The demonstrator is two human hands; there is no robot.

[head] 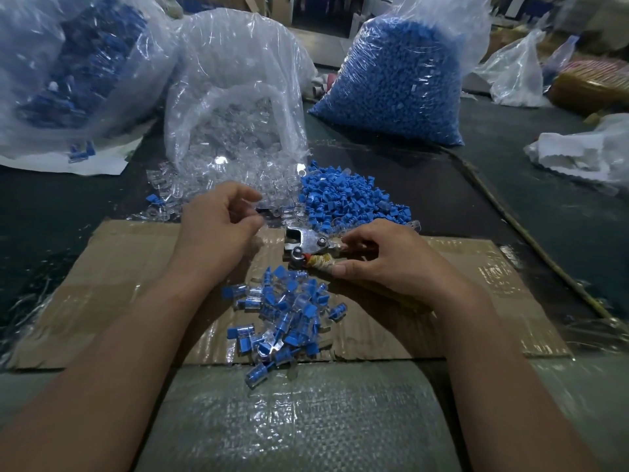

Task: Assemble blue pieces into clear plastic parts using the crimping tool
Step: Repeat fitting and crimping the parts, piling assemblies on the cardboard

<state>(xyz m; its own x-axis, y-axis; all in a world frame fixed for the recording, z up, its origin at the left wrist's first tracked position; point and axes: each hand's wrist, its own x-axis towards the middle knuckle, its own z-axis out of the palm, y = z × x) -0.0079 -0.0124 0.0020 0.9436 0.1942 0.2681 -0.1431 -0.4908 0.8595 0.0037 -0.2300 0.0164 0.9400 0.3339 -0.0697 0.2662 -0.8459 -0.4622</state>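
My right hand (381, 258) grips the wrapped handles of the metal crimping tool (304, 245), whose jaws point left over the cardboard sheet (112, 277). My left hand (218, 221) hovers left of the jaws, over the edge of the clear plastic parts (218, 180), its fingers loosely curled; whether it holds a part I cannot tell. A heap of loose blue pieces (350, 197) lies just behind the tool. Assembled blue-and-clear pieces (289, 313) are piled on the cardboard in front of my hands.
An open bag of clear parts (238, 97) stands behind the left hand. A full bag of blue pieces (398, 80) stands at the back right, another bag (75, 69) at the back left. White plastic (585, 151) lies at the right. A woven sack (299, 417) lies nearest me.
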